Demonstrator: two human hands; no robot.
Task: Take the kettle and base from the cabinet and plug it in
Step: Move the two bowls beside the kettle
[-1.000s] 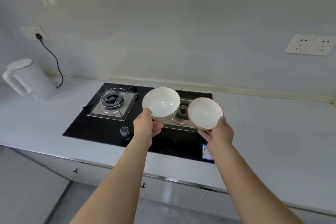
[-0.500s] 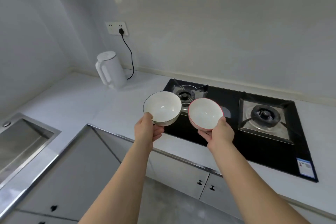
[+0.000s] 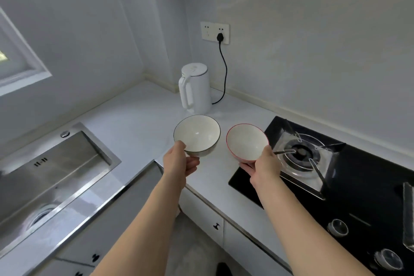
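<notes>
White ceramic, two bowls: the left hand (image 3: 179,161) grips the dark-rimmed bowl (image 3: 197,134) by its near rim, thumb inside and fingers under, and the right hand (image 3: 262,168) grips the red-rimmed bowl (image 3: 246,142) likewise. Both arms reach forward, holding the bowls above the counter edge. One white kettle (image 3: 196,88) stands in the countertop (image 3: 134,119) corner, its one black cord (image 3: 224,69) plugged into the wall socket (image 3: 215,32). Bare counter lies between one sink (image 3: 51,163) and one gas hob (image 3: 336,175).

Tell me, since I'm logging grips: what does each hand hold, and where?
Left hand: dark-rimmed white bowl, near rim. Right hand: red-rimmed white bowl, near rim.
</notes>
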